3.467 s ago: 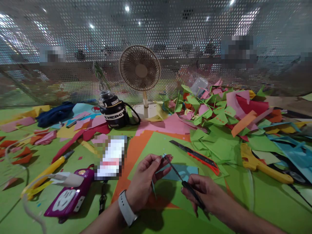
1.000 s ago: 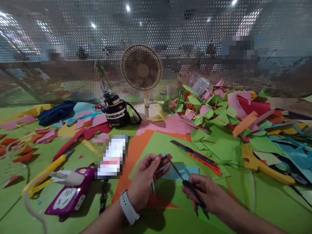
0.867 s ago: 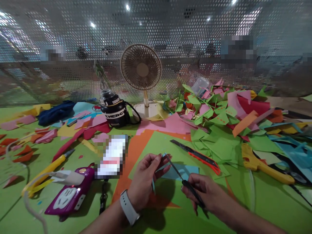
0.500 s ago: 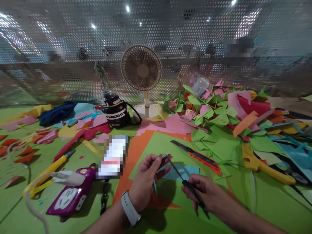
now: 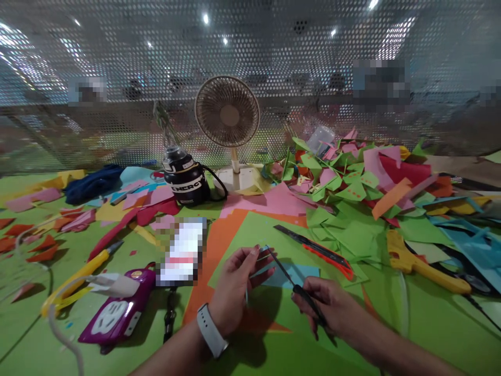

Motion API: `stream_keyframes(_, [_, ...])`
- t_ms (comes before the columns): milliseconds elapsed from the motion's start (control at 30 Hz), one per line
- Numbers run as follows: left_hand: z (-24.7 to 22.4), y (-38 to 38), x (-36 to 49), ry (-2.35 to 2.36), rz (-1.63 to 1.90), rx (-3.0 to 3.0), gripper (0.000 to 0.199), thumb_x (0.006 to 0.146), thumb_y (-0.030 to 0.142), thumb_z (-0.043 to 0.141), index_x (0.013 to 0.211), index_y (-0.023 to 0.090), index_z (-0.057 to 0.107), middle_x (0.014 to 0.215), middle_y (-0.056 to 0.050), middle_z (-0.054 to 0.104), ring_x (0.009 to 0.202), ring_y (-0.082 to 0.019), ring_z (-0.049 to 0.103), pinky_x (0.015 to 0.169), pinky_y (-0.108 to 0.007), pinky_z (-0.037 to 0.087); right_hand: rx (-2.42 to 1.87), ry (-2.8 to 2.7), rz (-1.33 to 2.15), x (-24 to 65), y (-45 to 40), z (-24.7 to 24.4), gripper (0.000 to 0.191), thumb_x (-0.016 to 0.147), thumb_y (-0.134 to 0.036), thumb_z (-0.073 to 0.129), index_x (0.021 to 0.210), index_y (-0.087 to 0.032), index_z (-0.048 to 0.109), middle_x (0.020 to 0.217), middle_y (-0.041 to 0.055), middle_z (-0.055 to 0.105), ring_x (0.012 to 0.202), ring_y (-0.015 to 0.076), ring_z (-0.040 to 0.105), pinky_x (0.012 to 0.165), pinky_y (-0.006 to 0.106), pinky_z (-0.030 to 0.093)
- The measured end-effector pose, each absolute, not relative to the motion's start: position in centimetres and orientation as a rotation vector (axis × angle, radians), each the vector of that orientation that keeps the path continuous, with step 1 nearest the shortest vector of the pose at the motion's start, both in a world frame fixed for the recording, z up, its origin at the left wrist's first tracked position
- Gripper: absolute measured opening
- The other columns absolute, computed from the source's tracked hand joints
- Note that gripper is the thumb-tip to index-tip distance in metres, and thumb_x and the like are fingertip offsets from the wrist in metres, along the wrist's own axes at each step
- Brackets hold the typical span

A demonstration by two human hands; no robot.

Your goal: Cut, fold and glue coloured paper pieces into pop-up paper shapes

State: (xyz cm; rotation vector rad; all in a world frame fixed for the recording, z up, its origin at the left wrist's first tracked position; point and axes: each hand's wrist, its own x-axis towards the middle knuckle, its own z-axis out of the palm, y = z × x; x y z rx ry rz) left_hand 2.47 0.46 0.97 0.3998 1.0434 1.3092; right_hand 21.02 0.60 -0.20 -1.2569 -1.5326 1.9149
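Note:
My left hand (image 5: 234, 290), with a watch (image 5: 212, 330) on its wrist, pinches a thin light-blue paper strip (image 5: 247, 296); much of the strip is hidden by the fingers. In my right hand (image 5: 336, 308) is a pair of scissors (image 5: 307, 301) with dark handles, fingers wrapped round them. The blades point up and left, their tips close to my left fingertips. Whether they touch the paper I cannot tell. Beneath the hands lie a blue paper piece (image 5: 295, 272) and green sheets (image 5: 238, 237) over an orange sheet (image 5: 211, 256). A box cutter (image 5: 326, 253) with a red-edged handle rests just beyond.
Cut paper is heaped (image 5: 352, 177) at the back right, near a yellow glue gun (image 5: 428, 266). On the left are a phone (image 5: 182, 250), a purple device (image 5: 121, 313) and a yellow-handled cutter (image 5: 84, 271). A fan (image 5: 229, 115) and black bottle (image 5: 188, 180) stand behind.
The view has shifted very slightly. The scissors and both hands keep nearly the same pose, and the bit of blue paper at the blade tips looks smaller now.

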Motion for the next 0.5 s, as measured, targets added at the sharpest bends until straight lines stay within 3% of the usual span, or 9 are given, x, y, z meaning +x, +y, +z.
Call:
stream_keyframes(333, [0.85,0.69,2.09,1.113,1.257,0.46,0.033,0.063,0.035,0.081,0.075,0.015,0.058,0.091,-0.01,0.073,0.081,-0.021,0.07,0.071,-0.03,0.056,-1.315,-1.512,1.905,20.81,0.74,0.56,0.045,0.065,-0.058,0.07,0.065,-0.019,0.047,0.048,-0.0092,0.042,0.039,0.0034,0.032,0.038,0.018,0.03])
stream_keyframes(500, [0.72,0.7,2.07,1.108,1.258,0.472,0.032,0.064,0.034,0.08,0.074,0.015,0.057,0.092,-0.011,0.073,0.084,-0.021,0.069,0.071,-0.029,0.056,-1.336,-1.529,1.905,20.79,0.73,0.79,0.045,0.066,-0.057,0.069,0.065,-0.019,0.046,0.045,-0.0097,0.042,0.036,0.0026,0.029,0.035,0.018,0.024])
